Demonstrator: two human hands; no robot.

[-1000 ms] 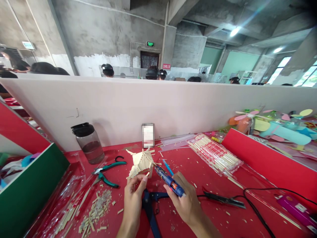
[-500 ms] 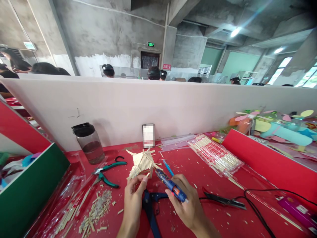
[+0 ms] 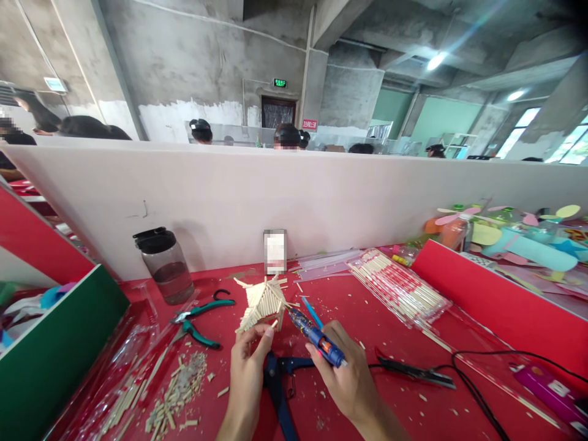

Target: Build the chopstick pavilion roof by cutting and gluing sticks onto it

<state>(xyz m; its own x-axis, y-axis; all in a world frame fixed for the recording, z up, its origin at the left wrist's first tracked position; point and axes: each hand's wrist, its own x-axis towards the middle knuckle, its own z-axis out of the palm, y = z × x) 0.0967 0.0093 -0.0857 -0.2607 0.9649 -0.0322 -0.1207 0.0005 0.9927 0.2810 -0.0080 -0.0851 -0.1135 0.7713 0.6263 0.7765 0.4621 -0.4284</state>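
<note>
A small house-like model (image 3: 264, 299) built of pale wooden sticks stands on the red table in front of me. My left hand (image 3: 250, 355) is closed in a pinch on a short wooden stick (image 3: 274, 324), just in front of the model. In my right hand (image 3: 346, 373) is a blue glue gun (image 3: 316, 337), its nozzle pointing up and left near the model's right side. Beneath and between my hands lies a dark blue cutter-like tool (image 3: 278, 392). A light blue pen-like stick (image 3: 312, 311) lies behind the glue gun.
Green-handled pliers (image 3: 199, 334) and a water bottle (image 3: 165, 269) stand left, near stick scraps (image 3: 179, 389). Packed sticks (image 3: 399, 285) lie right. A black cable (image 3: 478, 392) runs to a purple power strip (image 3: 551, 392). A white partition (image 3: 275, 190) closes the back.
My right hand and the glue gun have shifted very slightly. The left hand, the short stick and the model look the same.
</note>
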